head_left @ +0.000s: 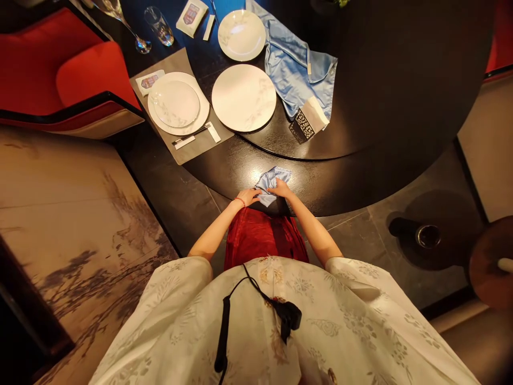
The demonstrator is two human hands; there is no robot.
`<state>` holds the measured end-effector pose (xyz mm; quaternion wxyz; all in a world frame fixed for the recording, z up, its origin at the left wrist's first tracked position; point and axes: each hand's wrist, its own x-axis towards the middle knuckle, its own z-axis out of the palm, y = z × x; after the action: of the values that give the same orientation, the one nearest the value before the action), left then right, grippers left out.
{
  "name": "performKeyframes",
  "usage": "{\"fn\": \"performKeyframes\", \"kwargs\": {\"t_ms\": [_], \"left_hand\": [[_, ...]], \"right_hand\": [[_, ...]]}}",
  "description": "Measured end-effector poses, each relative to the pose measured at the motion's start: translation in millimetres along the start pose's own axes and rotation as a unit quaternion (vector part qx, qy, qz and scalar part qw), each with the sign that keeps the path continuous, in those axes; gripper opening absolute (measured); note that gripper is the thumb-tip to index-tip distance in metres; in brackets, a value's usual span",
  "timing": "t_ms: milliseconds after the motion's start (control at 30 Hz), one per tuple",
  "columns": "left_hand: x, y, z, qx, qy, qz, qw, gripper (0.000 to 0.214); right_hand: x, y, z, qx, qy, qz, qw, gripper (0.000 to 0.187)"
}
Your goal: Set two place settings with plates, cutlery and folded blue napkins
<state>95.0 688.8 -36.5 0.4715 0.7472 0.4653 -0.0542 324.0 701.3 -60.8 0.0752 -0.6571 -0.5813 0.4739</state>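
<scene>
Your left hand (247, 197), a red string at its wrist, and your right hand (281, 188) lay flat and unclenched on a small folded pale-blue satin napkin (273, 183), pressing it down rather than grasping it, at the near edge of a round black table (230, 179). Farther on, a wide white marbled plate (243, 98) sat beside a smaller white plate (175, 103), which was stacked centrally on a broader white plate (203, 115) on a taupe placemat (188, 152), as a place setting; a clear glass tumbler (159, 27) stood beyond, its contents too small to tell
</scene>
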Motion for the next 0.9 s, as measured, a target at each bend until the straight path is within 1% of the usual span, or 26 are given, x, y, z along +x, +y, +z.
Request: {"fn": "performKeyframes", "kwargs": {"t_ms": [67, 133, 200, 300, 367, 400, 433, 500, 600, 667, 733, 800, 900], "left_hand": [[-0.1, -2.7, 4.6, -0.105, -0.031, -0.033, 0.993, 0.013], [2.8, -3.8, 9.2, -0.22, -0.036, -0.068, 0.972, 0.01], [8.4, -4.6, 10.4, -0.306, 0.006, -0.077, 0.949, 0.009], [19.4, -4.9, 5.5, -0.357, 0.121, -0.08, 0.923, 0.01], [27.0, -2.4, 1.4, -0.344, 0.201, -0.073, 0.914, 0.011], [30.7, -0.2, 0.1, -0.33, 0.229, -0.061, 0.914, 0.011], [34.3, 2.5, -0.7, -0.316, 0.242, -0.047, 0.916, 0.01], [40.7, 7.9, -0.6, -0.297, 0.234, -0.028, 0.925, 0.01], [44.8, 10.1, -0.1, -0.282, 0.227, -0.03, 0.932, 0.009], [41.2, 5.7, -1.0, -0.283, 0.239, -0.041, 0.928, 0.02], [32.8, -1.5, -3.0, -0.286, 0.234, -0.056, 0.927, 0.032], [22.7, -8.4, -6.2, -0.265, 0.22, -0.06, 0.937, 0.039], [13.4, -14.6, -14.2, -0.167, 0.185, -0.012, 0.968, 0.043]], "right_hand": [[0.5, -3.1, -2.8, -0.011, -0.029, 0.006, 1.0, 0.026], [1.6, -6.9, -5.8, -0.023, -0.051, 0.026, 0.998, 0.015], [3.4, -10.2, -9.4, -0.026, -0.06, 0.05, 0.997, 0.012], [5.7, -13.1, -13.0, 0.017, -0.065, 0.062, 0.996, 0.022], [6.4, -14.4, -10.9, 0.068, -0.063, 0.065, 0.994, 0.031], [6.7, -15.2, -7.9, 0.095, -0.059, 0.064, 0.992, 0.036], [7.2, -16.4, -3.7, 0.123, -0.049, 0.064, 0.989, 0.04], [9.2, -19.8, 7.2, 0.173, -0.004, 0.069, 0.983, 0.048], [14.6, -26.4, 23.3, 0.217, 0.076, 0.085, 0.969, 0.056], [17.5, -30.1, 29.6, 0.216, 0.104, 0.094, 0.966, 0.057], [18.3, -32.2, 31.4, 0.202, 0.11, 0.093, 0.969, 0.054], [17.0, -33.2, 30.2, 0.19, 0.102, 0.083, 0.973, 0.051], [14.2, -34.4, 26.8, 0.181, 0.089, 0.073, 0.977, 0.049]]}}
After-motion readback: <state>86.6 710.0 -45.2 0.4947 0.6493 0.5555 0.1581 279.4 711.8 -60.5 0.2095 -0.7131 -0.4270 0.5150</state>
